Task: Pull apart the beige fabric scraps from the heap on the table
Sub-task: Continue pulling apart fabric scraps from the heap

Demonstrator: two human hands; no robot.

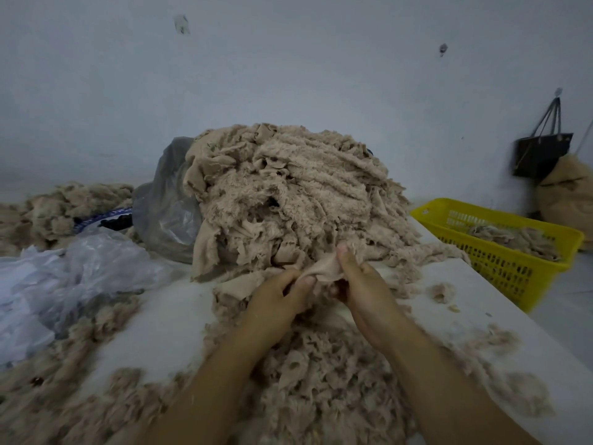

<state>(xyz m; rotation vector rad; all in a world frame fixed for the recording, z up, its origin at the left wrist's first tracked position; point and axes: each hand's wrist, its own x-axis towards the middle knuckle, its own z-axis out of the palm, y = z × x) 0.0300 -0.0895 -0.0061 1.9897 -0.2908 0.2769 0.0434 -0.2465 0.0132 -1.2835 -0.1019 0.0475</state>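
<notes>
both hands grip one beige scrap at the heap's foot

left hand (278,295) and right hand (359,284) pinch the scrap (324,268) between them; the heap (288,194) rises just beyond both hands on the worktop (173,316), loose shreds (321,380) below the wrists.

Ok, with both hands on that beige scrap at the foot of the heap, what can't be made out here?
All in the head view:
- The left hand and right hand: fingers other than the thumbs are hidden by the beige scrap they grip.
- The heap: far side hidden by its own bulk.
- The grey plastic bag: partly behind the heap, contents unclear.
- The dark bag on the wall: blurred, details unreadable.
</notes>
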